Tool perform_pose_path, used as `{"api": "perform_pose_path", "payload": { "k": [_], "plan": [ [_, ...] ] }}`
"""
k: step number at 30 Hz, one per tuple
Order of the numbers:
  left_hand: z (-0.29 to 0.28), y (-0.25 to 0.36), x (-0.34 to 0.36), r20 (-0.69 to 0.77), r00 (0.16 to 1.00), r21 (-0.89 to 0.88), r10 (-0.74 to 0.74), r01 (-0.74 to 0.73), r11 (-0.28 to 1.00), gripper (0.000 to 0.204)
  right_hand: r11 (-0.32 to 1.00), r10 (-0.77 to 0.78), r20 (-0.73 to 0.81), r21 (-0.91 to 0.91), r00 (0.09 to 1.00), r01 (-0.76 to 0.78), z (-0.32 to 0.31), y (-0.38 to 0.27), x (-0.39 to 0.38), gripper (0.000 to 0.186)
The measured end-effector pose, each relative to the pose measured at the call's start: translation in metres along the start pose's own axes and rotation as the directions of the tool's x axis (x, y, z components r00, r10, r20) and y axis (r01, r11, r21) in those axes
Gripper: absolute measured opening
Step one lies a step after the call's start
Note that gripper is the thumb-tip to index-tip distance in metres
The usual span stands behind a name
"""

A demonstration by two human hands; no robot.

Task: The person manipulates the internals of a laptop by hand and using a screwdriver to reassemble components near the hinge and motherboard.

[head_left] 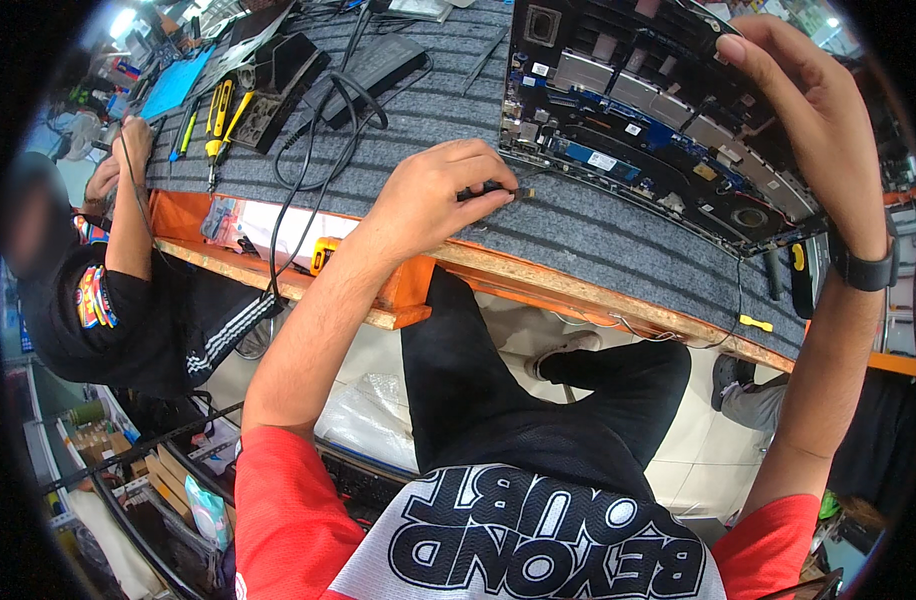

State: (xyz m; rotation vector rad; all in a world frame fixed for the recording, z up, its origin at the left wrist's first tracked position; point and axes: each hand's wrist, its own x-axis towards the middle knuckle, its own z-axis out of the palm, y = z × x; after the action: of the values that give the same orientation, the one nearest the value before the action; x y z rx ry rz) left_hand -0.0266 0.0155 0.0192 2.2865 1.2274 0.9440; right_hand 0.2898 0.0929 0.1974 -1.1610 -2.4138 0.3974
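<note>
Laptop base (668, 125), opened, tilted up on striped mat (578, 240)

Head view: right hand (818, 115) pinches its upper edge; left hand (440, 190) pinches a slim dark piece (486, 188) near its lower corner. Seemingly a propping-and-handling step; the next move calls for steady support.

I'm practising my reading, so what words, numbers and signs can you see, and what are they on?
I can point out writing, but I won't copy it.
Red shirt: big, clear letters, upside down in this picture.
Laptop: white labels, print too small to read.
Other person's sleeve: colourful print, too blurred to read.
</note>
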Motion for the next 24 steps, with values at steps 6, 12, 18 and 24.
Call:
{"api": "perform_pose_path", "payload": {
  "k": [6,12,18,24],
  "plan": [
    [0.001,0.0,0.001,-0.008,1.0,-0.006,0.0,0.0,1.0,0.014,0.999,0.039,0.018,0.028,0.999,-0.04,-0.002,-0.006,-0.001,0.033],
    [-0.006,0.004,0.003,-0.039,0.999,-0.069,-0.009,0.006,0.998,0.011,0.999,0.013,-0.012,-0.044,1.0,-0.013,0.0,-0.01,-0.005,0.033],
    [-0.006,0.001,0.012,-0.076,0.936,-0.323,-0.345,0.304,0.896,0.02,0.998,0.051,-0.011,-0.019,0.999,-0.051,0.0,-0.018,-0.008,0.031],
    [-0.002,-0.017,0.025,-0.074,0.986,-0.083,-0.147,0.141,0.987,0.026,0.999,0.052,-0.011,0.013,0.999,-0.052,0.001,-0.017,-0.007,0.029]
  ]
}}
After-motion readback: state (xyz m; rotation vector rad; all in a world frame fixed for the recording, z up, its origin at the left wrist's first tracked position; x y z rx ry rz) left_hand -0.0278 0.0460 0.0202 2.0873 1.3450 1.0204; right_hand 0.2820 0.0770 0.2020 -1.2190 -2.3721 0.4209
